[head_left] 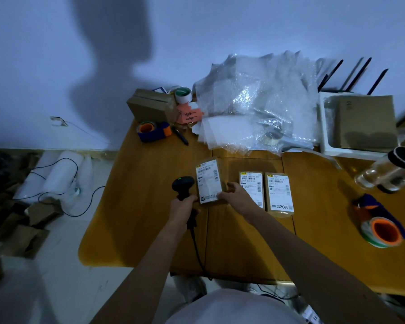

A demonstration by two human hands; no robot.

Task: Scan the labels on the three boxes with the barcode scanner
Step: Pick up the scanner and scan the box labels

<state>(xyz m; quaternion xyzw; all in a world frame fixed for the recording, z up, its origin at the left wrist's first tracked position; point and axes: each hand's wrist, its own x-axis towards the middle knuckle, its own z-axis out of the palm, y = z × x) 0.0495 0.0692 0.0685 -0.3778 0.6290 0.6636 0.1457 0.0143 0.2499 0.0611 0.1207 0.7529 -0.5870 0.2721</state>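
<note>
Three small cardboard boxes with white shipping labels lie on the wooden table (243, 242). The left box (208, 181) is tilted, and my right hand (235, 195) grips its near right corner. The middle box (251, 189) and the right box (279, 194) lie flat side by side just right of that hand. My left hand (182, 206) is shut on the handle of a black barcode scanner (183, 184), whose head shows a green light and sits just left of the left box. The scanner's cable runs down off the table's front edge.
Behind the boxes lies a heap of bubble wrap (255, 101). A brown carton (152, 105), tape rolls and a blue tape dispenser (153, 132) stand at the back left. A second dispenser (381, 225) and a clear bottle (388, 170) are on the right, and a white tray (324, 127) at the back right.
</note>
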